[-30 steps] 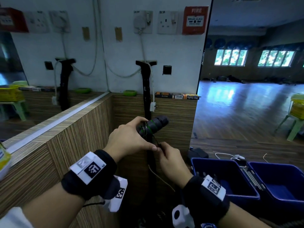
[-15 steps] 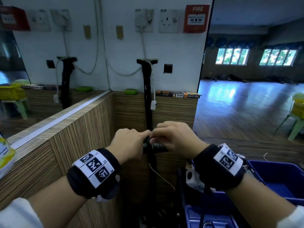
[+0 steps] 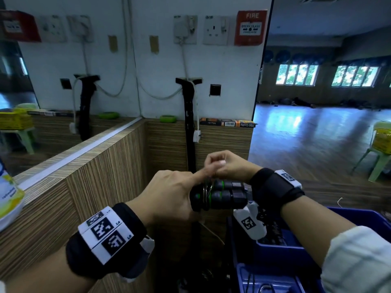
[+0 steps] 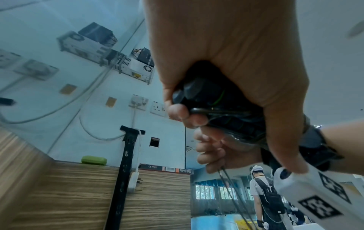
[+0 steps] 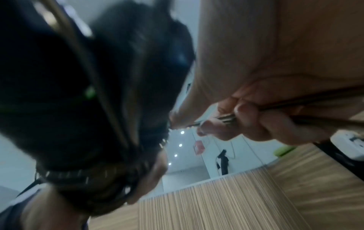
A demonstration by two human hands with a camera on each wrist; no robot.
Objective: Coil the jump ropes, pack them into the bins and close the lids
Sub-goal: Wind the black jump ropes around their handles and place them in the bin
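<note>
The step in hand looks like the coiling: the thin cord is being wound around the two black jump-rope handles point(image 3: 220, 194), which lie side by side, roughly level, held up in front of the wooden partition point(image 3: 101, 187). The left hand point(image 3: 169, 195) is clamped around the left end of the handles, its index finger stretched out across the top towards the other hand. A few turns of cord point(image 3: 206, 192) already sit around the handles near their green rings. The right hand point(image 3: 224, 164), just above the handles and touching the left index finger, pinches the cord between curled fingers; the right wrist view shows the strands running out from that pinch.

The next move probably calls for carrying the cord over and around the handles again while the left hand keeps the existing turns from slipping, then securing the loose end before packing.

Low on the right stand blue bins point(image 3: 349, 218) with no lids on them. The nearest one, at the lower edge of the head view, seems to hold some dark cord, though it is too cut off to be sure. What lies in the others is hidden by the right forearm.
</note>
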